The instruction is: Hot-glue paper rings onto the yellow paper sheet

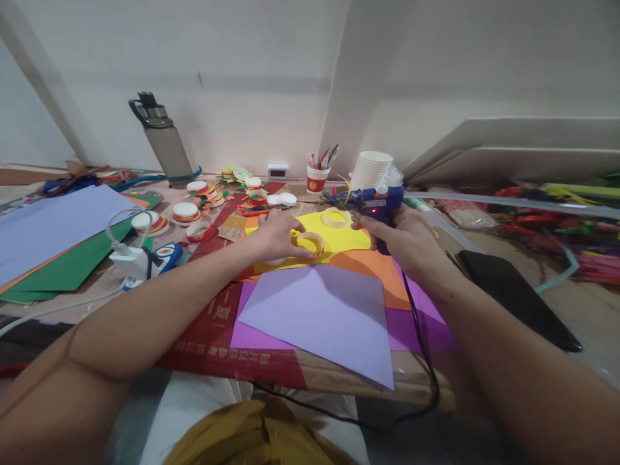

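Note:
My left hand point(278, 237) has its thumb and fingers around the left side of a pale yellow ring point(310, 244), over a yellow sheet point(356, 237). A second pale ring point(336, 218) lies on that sheet behind and to the right. My right hand point(404, 236) grips a blue glue gun point(382, 201) with a small red light, its nozzle end pointing left. Below the yellow sheet are a lilac sheet point(322, 316), an orange sheet point(375, 274) and a purple sheet point(426, 326).
A grey bottle point(168, 152), white-lidded paper pieces point(185, 213) and a white plug point(130, 261) stand left. Behind are a pen cup point(317, 181) and stacked paper cups point(372, 171). A black phone-like slab point(516, 297) lies right. The gun's black cord point(421, 336) hangs over the front edge.

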The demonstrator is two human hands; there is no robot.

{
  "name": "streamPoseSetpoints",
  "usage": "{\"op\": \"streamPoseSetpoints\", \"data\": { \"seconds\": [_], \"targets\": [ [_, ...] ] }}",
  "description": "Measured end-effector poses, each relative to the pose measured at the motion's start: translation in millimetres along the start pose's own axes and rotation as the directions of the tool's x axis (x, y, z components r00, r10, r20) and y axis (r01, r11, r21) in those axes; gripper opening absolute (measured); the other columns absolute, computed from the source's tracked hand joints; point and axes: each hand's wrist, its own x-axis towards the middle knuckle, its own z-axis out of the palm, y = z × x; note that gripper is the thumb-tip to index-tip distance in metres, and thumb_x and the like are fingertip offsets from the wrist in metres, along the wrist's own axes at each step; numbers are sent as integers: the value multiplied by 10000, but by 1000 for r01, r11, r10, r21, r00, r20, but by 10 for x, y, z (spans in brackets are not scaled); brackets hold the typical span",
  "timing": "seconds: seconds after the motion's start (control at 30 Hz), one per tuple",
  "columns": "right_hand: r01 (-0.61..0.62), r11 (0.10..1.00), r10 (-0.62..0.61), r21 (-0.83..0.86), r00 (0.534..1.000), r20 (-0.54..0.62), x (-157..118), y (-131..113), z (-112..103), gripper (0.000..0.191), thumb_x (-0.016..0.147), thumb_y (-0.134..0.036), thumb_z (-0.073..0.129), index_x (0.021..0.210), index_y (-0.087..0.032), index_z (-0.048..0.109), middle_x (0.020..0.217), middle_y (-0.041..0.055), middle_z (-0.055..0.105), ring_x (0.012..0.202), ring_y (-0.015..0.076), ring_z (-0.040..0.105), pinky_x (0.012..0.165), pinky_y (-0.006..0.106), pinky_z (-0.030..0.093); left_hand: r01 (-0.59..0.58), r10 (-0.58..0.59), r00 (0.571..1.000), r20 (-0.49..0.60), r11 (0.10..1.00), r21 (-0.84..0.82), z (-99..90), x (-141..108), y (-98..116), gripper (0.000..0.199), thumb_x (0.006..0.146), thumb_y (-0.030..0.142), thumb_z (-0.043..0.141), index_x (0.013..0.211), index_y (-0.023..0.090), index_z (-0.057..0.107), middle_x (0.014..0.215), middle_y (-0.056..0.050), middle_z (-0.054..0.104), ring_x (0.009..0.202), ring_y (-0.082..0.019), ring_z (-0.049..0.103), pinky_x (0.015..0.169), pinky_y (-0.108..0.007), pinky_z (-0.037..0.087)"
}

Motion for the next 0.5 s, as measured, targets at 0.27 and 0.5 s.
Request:
{"op": "streamPoseSetpoints", "data": {
  "seconds": [0.27, 0.5],
  "targets": [
    [-66, 957, 99, -284, 990, 105, -16, -136, -60, 269, 785, -414, 636, 848, -158, 689, 557, 2, 573, 473, 128, 501, 442, 251, 370, -5, 6, 1000, 5, 999, -45, 24, 0, -6, 733, 578, 681, 744, 1165, 249, 671, 1188, -79, 640, 1168, -344, 496, 985, -453, 376],
    [-13, 951, 66, -310, 984, 162, -51, -147, -18, 224, 766, -382, 663, 816, -164, 669, 580, -9, 580, 521, 131, 503, 493, 257, 379, -11, 12, 1000, 17, 997, -70, 14, -14, -5, 677, 573, 664, 756, 1115, 264, 692, 1188, -69, 637, 1179, -334, 496, 992, -456, 391]
  ]
}}
